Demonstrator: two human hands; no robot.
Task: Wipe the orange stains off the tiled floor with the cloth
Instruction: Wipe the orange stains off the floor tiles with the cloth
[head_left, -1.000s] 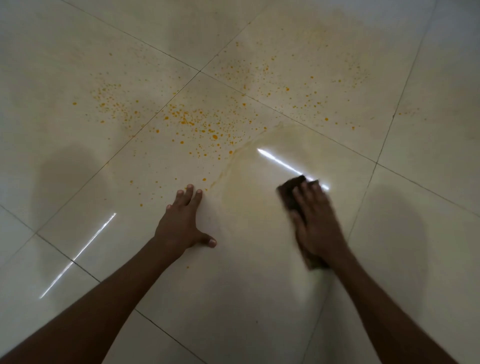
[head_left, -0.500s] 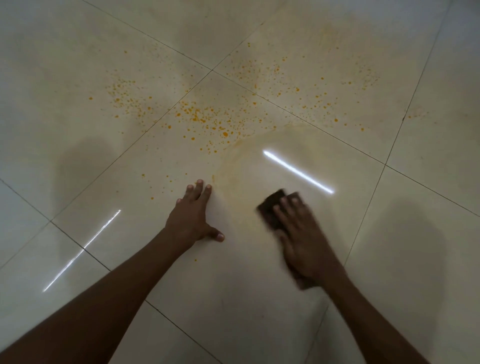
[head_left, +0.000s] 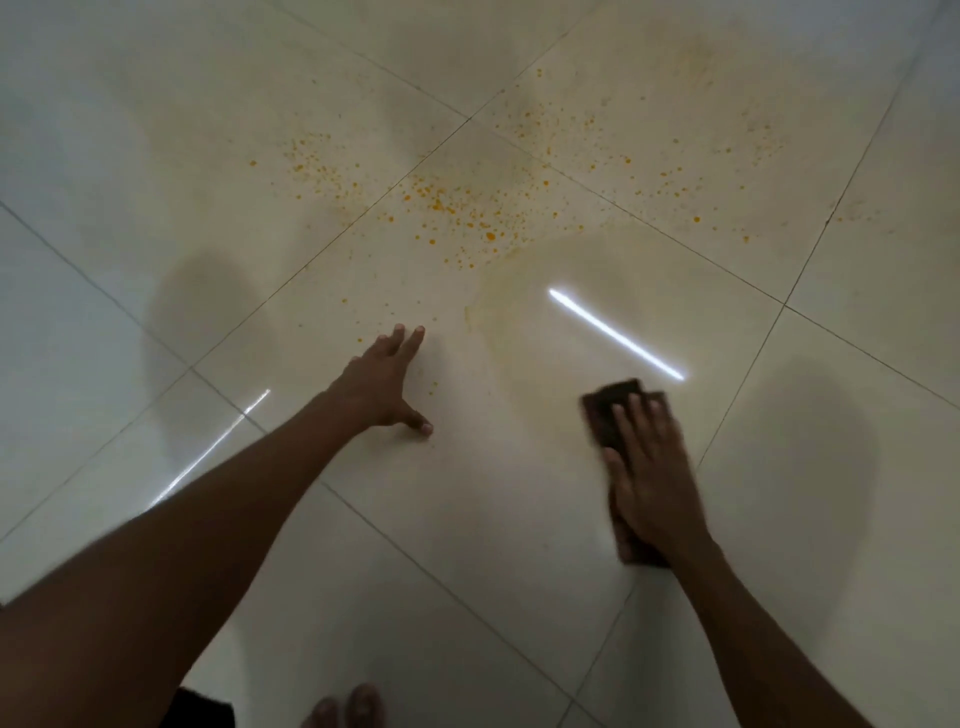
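A dark brown cloth (head_left: 608, 415) lies flat on the pale tiled floor (head_left: 156, 130). My right hand (head_left: 652, 480) presses on it with straight fingers and covers its middle; the cloth shows ahead of the fingertips and behind the wrist. Orange stains (head_left: 457, 213) speckle the tiles farther ahead, spreading left and right across the grout lines. A faint yellowish smear ring (head_left: 498, 280) marks the wiped patch between the stains and the cloth. My left hand (head_left: 382, 384) rests flat on the floor with fingers spread, just short of the nearest orange specks.
Toes of a foot (head_left: 345, 706) show at the bottom edge, beside a dark patch of clothing (head_left: 200, 709). Bright light reflections streak the glossy tiles (head_left: 618, 335). Grey shadows lie left and right of my arms.
My right hand has slid the cloth back towards me and then to the right, away from the stains. The view has tilted down, so the stains appear farther off. My left hand stays planted.
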